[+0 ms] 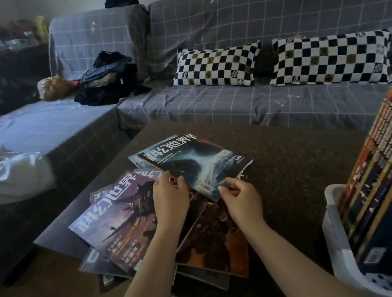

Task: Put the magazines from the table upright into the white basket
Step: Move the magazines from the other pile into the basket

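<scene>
Both bare forearms reach far; left hand (170, 199) lies palm-down, fingers loosely bent, right hand (241, 199) curled, pinching.

Two bare forearms show, with no sleeve, watch or ring on the left hand (171, 199) or right hand (242, 199).

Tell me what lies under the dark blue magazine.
The dark blue magazine overlaps another magazine's edge behind it and the orange-brown magazine nearer. Whatever lies beneath its middle is covered.
</scene>
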`<action>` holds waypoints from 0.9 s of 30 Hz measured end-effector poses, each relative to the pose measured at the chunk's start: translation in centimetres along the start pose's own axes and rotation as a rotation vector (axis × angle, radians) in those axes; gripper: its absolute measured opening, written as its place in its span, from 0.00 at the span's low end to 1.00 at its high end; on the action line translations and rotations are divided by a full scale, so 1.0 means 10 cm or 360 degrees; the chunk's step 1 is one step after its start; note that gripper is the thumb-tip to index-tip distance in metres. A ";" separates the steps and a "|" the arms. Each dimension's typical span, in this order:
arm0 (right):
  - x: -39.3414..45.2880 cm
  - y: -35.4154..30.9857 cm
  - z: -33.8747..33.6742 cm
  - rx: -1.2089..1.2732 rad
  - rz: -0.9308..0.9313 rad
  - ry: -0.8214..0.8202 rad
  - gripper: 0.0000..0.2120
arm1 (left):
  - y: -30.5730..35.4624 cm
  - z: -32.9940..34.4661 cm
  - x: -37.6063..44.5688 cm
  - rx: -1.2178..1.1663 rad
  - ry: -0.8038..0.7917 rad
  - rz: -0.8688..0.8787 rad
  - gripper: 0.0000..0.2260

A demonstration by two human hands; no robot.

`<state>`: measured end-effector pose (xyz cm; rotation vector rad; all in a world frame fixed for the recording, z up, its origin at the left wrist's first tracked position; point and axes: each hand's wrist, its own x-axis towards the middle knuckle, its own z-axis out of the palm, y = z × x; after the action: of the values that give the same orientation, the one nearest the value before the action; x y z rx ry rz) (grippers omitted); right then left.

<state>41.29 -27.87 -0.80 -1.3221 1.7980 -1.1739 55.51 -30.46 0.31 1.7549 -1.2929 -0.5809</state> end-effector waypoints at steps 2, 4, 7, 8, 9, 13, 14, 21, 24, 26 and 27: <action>0.06 0.01 0.05 -0.0084 -0.0019 0.0034 0.21 | -0.01 0.02 0.18 0.0013 0.0035 -0.0074 0.22; 0.11 0.01 0.09 -0.0114 0.0008 0.0076 0.23 | -0.01 0.03 0.34 0.0026 0.0099 -0.0146 0.22; 0.15 0.03 0.12 -0.0101 0.0037 0.0105 0.27 | -0.03 0.05 0.57 -0.0013 0.0124 -0.0303 0.22; 0.16 0.03 0.13 -0.0098 0.0034 0.0106 0.29 | -0.03 0.05 0.64 -0.0049 0.0096 -0.0379 0.21; 0.15 0.04 0.14 -0.0100 0.0032 0.0108 0.29 | -0.04 0.05 0.70 -0.0063 0.0071 -0.0447 0.21; 0.17 0.05 0.15 -0.0028 0.0087 0.0133 0.30 | -0.08 0.03 0.78 -0.0155 -0.0006 -0.0514 0.16; 0.17 0.06 0.15 -0.0019 0.0102 0.0138 0.30 | -0.09 0.03 0.77 -0.0268 -0.0025 -0.0500 0.13; 0.16 0.04 0.11 0.0178 0.0308 0.0138 0.35 | 0.05 0.12 0.59 -0.1334 -0.0089 -0.0464 0.12; 0.10 0.02 0.04 0.0310 0.0350 0.0122 0.36 | 0.16 0.12 0.40 -0.1498 -0.0075 -0.0408 0.09; 0.02 0.00 -0.05 0.0379 0.0326 0.0136 0.37 | 0.23 0.07 0.29 -0.1578 -0.0086 -0.0352 0.08; -0.02 -0.02 -0.09 0.0410 0.0310 0.0140 0.38 | 0.28 0.03 0.23 -0.1610 -0.0091 -0.0320 0.08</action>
<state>40.64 -27.43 -0.24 -0.9405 1.7236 -1.3203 54.63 -33.01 2.75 1.0059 -0.6336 -1.1540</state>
